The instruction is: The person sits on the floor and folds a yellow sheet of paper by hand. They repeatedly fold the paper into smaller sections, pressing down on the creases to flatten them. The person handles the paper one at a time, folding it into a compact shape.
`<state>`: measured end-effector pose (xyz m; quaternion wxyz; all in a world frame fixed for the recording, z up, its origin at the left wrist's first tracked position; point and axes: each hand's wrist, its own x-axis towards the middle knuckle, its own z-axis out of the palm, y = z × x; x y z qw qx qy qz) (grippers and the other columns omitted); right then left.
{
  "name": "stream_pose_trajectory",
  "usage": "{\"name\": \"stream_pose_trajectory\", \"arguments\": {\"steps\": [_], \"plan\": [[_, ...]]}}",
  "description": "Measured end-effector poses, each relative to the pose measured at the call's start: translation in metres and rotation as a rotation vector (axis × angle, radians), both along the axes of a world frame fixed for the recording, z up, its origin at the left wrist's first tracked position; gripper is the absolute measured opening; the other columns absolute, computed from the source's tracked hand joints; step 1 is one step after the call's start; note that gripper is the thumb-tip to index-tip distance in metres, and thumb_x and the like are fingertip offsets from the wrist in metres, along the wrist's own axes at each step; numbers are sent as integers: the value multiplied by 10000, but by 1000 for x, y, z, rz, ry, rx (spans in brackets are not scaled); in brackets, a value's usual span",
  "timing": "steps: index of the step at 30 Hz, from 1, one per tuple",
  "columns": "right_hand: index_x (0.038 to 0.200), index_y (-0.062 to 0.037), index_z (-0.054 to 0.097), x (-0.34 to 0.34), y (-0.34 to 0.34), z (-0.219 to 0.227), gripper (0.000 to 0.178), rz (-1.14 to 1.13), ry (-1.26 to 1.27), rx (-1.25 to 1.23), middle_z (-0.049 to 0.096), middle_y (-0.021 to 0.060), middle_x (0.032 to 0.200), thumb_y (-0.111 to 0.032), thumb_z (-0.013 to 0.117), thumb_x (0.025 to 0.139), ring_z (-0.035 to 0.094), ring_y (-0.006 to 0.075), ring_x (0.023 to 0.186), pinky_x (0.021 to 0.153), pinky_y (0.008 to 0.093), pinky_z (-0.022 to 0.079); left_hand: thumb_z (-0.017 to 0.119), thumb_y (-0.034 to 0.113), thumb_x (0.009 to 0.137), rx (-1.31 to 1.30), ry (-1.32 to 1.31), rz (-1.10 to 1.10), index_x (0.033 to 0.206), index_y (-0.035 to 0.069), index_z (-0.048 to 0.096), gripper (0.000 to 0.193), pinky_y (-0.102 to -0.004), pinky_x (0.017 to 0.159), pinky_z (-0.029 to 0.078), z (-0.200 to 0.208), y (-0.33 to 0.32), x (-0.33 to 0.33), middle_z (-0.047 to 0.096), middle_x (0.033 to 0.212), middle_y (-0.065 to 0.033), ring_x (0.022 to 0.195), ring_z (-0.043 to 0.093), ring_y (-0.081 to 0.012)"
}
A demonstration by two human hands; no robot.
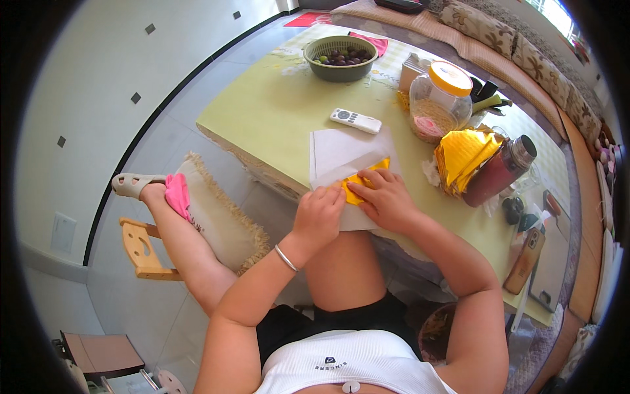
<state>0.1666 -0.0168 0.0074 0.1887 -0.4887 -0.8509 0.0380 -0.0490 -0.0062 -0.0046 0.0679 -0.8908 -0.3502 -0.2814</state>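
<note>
A small piece of shiny gold paper [359, 186] lies on a white sheet [328, 144] at the table's near edge. My left hand [317, 211], with a silver bangle at the wrist, has its fingers curled in a pinch at the gold paper's left end. Fingers extended, my right hand [388, 199] presses down on the paper's right part. Along the paper's far side runs a pale translucent strip [346, 169]. How the paper is folded under the fingers cannot be made out.
Beyond the sheet lie a white remote control [356, 121] and a green colander [340, 71] of dark fruit. At right stand a yellow-lidded jar [441, 98], a stack of gold paper [464, 157] and a dark red flask [497, 174]. A phone [525, 261] rests near the right edge.
</note>
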Motion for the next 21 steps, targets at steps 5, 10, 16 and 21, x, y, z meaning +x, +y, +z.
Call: {"name": "stream_pose_trajectory", "arguments": {"steps": [5, 10, 16, 21], "plan": [[1388, -172, 550, 0, 0, -1, 547, 6, -36, 25, 518, 95, 1367, -256, 666, 859, 477, 310, 1250, 1026, 476, 375, 587, 55, 727, -54, 117, 2, 1220, 0, 633, 499, -355, 820, 490, 2, 2, 0, 609, 1337, -109, 964, 574, -250], [1502, -155, 398, 1, 2, -6, 713, -45, 121, -31, 554, 126, 1346, -236, 686, 854, 492, 330, 1255, 1039, 463, 381, 603, 71, 704, -56, 199, -13, 1247, 4, 623, 548, -351, 807, 506, 5, 4, -1, 598, 1363, -90, 984, 566, -238], [1391, -91, 508, 12, 10, -15, 537, -113, 530, -76, 610, 178, 1250, -73, 655, 875, 621, 357, 1082, 937, 409, 499, 601, 90, 726, -178, 211, -57, 1106, 29, 653, 388, -378, 800, 507, 18, 15, 3, 629, 1293, -100, 951, 576, -263], [1072, -43, 702, 20, 25, -26, 222, -89, 435, 58, 643, 157, 1208, -4, 626, 867, 646, 328, 1026, 884, 385, 533, 613, 139, 810, -217, -23, 15, 873, 55, 639, 109, -435, 775, 482, 15, 20, 21, 668, 987, -79, 886, 586, -299]]}}
